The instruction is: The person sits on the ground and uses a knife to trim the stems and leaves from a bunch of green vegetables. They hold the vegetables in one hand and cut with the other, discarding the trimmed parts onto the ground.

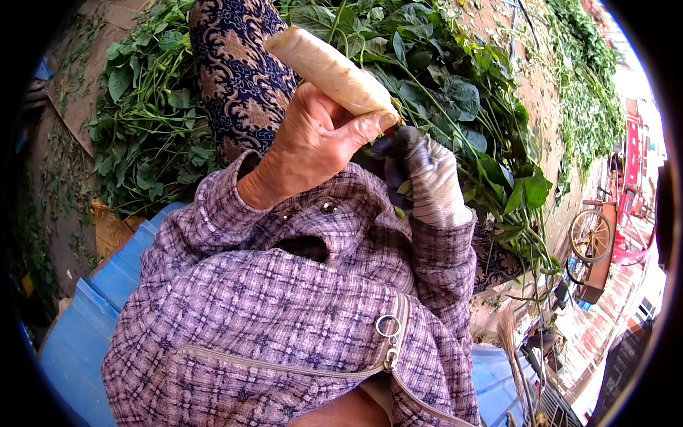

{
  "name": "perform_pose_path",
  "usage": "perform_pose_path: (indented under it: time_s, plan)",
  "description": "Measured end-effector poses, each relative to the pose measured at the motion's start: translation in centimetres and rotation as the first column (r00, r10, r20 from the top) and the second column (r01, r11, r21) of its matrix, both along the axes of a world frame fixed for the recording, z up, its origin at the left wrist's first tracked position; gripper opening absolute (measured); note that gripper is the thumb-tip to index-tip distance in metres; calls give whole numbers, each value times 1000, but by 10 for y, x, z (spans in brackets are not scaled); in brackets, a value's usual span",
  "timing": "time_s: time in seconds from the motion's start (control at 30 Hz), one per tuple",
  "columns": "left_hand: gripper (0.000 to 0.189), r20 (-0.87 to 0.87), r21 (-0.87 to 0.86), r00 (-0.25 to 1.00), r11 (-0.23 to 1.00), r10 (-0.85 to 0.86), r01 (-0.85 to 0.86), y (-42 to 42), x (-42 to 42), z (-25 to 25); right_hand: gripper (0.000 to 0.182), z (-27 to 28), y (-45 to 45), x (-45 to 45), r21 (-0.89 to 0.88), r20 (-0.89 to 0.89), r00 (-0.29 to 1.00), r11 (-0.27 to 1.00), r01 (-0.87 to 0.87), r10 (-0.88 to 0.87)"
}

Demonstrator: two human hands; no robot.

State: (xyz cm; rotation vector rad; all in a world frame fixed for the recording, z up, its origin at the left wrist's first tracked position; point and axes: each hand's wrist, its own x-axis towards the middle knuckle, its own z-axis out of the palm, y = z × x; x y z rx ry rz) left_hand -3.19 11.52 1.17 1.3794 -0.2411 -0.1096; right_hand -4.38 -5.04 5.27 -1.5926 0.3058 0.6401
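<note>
A pale, roughly cylindrical object (336, 72), whose material I cannot tell, lies in the grip of my bare left hand (315, 139), the thumb pressed over its near end. Close against that end is my right hand (424, 171), in a knitted glove with dark fingertips. Its fingers are curled at a thin, small piece by the left thumb; whether they grip it is hidden. Cut leafy green plants (459, 101) with stems and some pods lie over and beyond my lap, under and to the right of the hands.
Another heap of leafy plants (152, 123) lies left of my patterned trouser leg (240, 69). Blue sheeting (85, 331) is beside and below me. More greenery (587, 80) covers ground at the upper right, near a wheeled cart (595, 240). A dried-stalk bundle (509, 336) stands lower right.
</note>
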Motion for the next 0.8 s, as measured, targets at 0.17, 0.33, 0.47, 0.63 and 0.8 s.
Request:
perform_pose_path:
  time_s: [0.17,0.33,0.47,0.63,0.8]
  plan:
    - [11,-7,-53,998,997,-56,55,1,2,2,47,-9,-13,0,130,1,999,990,-48,48]
    - [13,76,-123,994,990,73,-63,-2,-3,-5,37,0,0,10,64,-131,991,998,-17,25]
    - [16,2,-166,998,984,65,-64,12,-4,-2,40,-5,-3,7,123,-84,996,992,-25,36]
    - [15,148,-96,989,995,31,-17,14,-1,-8,41,-1,-1,8,113,-171,983,992,-55,74]
    - [14,117,-216,986,966,-119,142,3,7,-19,39,-1,-2,5,106,-214,973,992,-62,84]
